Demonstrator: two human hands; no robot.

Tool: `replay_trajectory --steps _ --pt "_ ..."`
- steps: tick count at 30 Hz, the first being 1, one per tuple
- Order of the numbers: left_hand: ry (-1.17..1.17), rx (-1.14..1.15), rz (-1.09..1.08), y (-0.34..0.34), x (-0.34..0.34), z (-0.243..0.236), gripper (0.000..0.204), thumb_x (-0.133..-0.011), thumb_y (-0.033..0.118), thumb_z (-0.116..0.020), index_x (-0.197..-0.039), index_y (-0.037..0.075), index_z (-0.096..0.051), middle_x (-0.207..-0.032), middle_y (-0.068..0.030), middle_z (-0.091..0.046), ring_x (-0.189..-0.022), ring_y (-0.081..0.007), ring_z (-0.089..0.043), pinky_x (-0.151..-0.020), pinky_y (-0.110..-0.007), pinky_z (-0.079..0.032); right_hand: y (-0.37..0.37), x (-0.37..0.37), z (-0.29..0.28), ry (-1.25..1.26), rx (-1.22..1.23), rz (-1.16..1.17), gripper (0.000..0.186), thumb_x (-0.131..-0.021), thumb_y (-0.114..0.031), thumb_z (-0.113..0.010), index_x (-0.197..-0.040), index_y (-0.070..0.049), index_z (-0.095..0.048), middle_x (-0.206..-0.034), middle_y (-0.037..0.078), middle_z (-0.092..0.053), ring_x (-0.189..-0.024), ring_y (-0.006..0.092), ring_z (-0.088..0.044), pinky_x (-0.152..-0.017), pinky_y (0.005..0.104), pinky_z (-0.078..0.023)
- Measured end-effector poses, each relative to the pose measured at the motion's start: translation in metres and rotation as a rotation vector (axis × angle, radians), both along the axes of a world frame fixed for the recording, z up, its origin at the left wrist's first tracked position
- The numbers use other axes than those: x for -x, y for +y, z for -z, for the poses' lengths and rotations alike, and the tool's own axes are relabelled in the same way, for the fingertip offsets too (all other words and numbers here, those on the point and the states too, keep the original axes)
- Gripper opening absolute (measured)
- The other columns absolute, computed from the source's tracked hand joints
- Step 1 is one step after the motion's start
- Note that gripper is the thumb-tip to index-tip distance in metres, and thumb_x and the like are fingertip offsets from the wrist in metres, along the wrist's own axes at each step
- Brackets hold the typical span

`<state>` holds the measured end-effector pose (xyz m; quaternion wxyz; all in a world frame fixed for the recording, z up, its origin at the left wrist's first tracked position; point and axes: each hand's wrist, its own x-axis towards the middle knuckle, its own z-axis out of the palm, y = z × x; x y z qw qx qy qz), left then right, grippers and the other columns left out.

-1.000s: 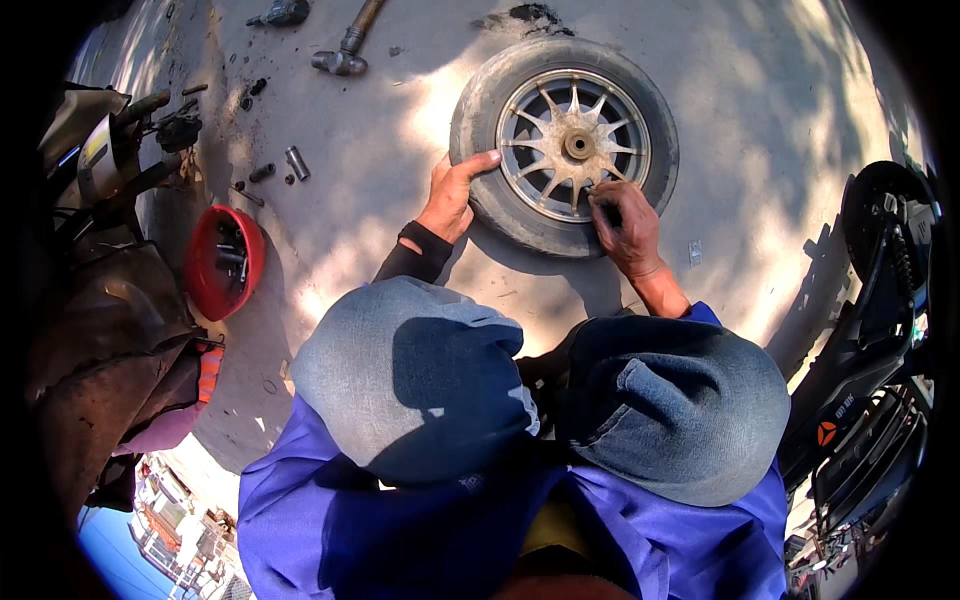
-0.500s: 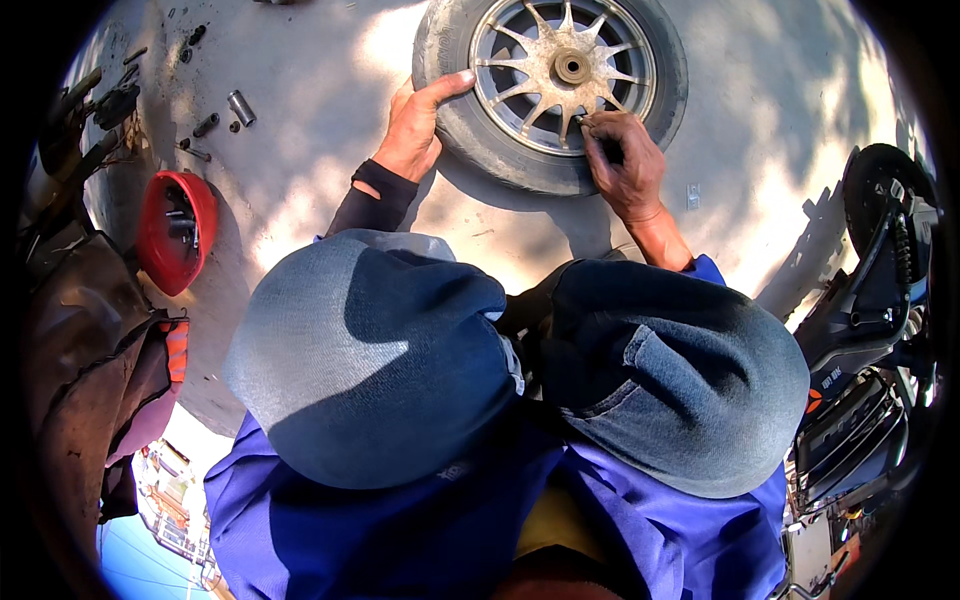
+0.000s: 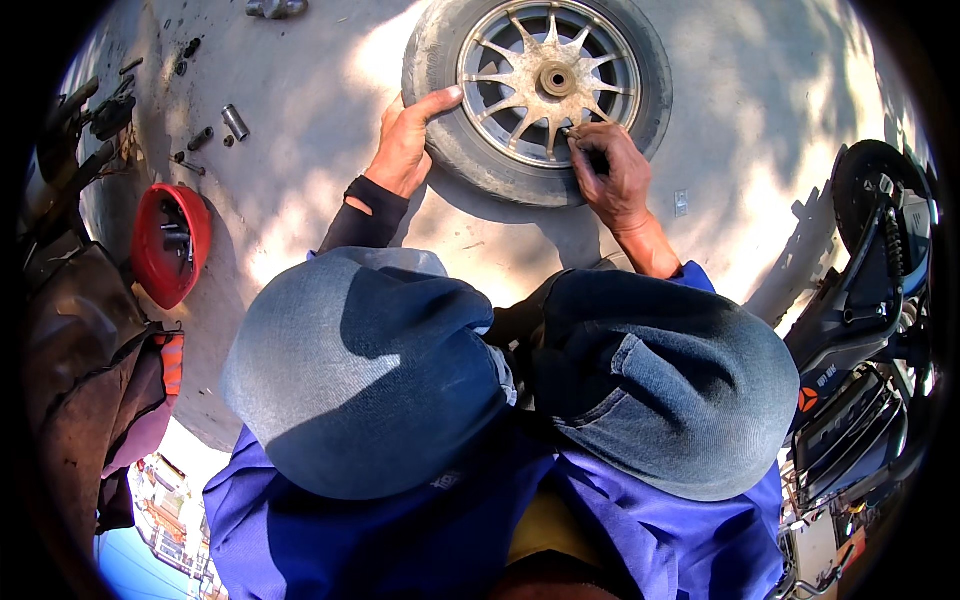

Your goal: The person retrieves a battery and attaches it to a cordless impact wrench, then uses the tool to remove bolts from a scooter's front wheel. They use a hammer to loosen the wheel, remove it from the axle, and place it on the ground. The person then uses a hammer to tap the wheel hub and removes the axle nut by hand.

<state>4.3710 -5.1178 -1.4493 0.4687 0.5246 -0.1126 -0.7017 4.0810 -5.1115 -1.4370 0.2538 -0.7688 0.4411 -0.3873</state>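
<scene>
In front of my knees is a motorcycle wheel (image 3: 505, 100), with a grey spoked rim and a worn dark tyre (image 3: 640, 112). A round hub (image 3: 557, 79) stands out at its middle. My left hand (image 3: 405, 148) grips the tyre at its near left side, thumb across the sidewall and fingers partly hidden behind it. Over the near part of the rim, my right hand (image 3: 614, 175) is closed in a pinch between the lower spokes. A small dark bit shows at its fingertips, too small to name.
On the ground to the left lie a metal socket (image 3: 235, 122), a dark cylinder (image 3: 201, 138) and other small parts. Nearer stands a red helmet-shaped bowl (image 3: 146, 235) holding metal pieces. A parked motorbike (image 3: 850, 300) is at the right. Brown leather-like material (image 3: 85, 330) hangs at the left.
The whole scene has shifted slightly down and left in the picture, bringing more of a metal part at the top into view. Both hands keep nearly the same places on the wheel.
</scene>
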Motion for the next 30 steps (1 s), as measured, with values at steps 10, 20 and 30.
replay_trajectory --steps 10,20,30 --pt "0.019 0.001 0.012 0.0 0.002 -0.005 0.058 -0.092 0.012 -0.079 -0.142 -0.005 -0.056 -0.133 -0.0187 -0.069 -0.121 -0.0282 -0.068 -0.108 -0.043 -0.055 0.002 0.0 -0.002 -0.004 -0.017 0.011 0.025 -0.077 0.006 -0.079 -0.096 -0.005 -0.067 -0.098 0.01 -0.074 -0.094 0.032 -0.073 -0.084 0.0395 -0.057" --pt "0.006 0.011 0.0 0.0 0.0 0.005 0.059 -0.091 0.014 -0.08 -0.142 -0.006 -0.057 -0.133 -0.0188 -0.069 -0.122 -0.0284 -0.068 -0.11 -0.043 -0.054 0.001 0.0 -0.003 -0.001 -0.007 0.005 0.025 -0.077 0.006 -0.079 -0.096 -0.004 -0.067 -0.098 0.011 -0.074 -0.094 0.0322 -0.072 -0.086 0.0403 -0.057" --pt "0.009 0.013 0.014 0.0 0.002 -0.002 0.06 -0.092 0.014 -0.079 -0.144 -0.005 -0.055 -0.134 -0.0186 -0.069 -0.122 -0.0283 -0.068 -0.109 -0.042 -0.054 0.001 0.001 -0.004 0.006 -0.01 0.002 0.025 -0.077 0.006 -0.079 -0.095 -0.004 -0.067 -0.098 0.011 -0.074 -0.095 0.0321 -0.073 -0.086 0.0401 -0.057"
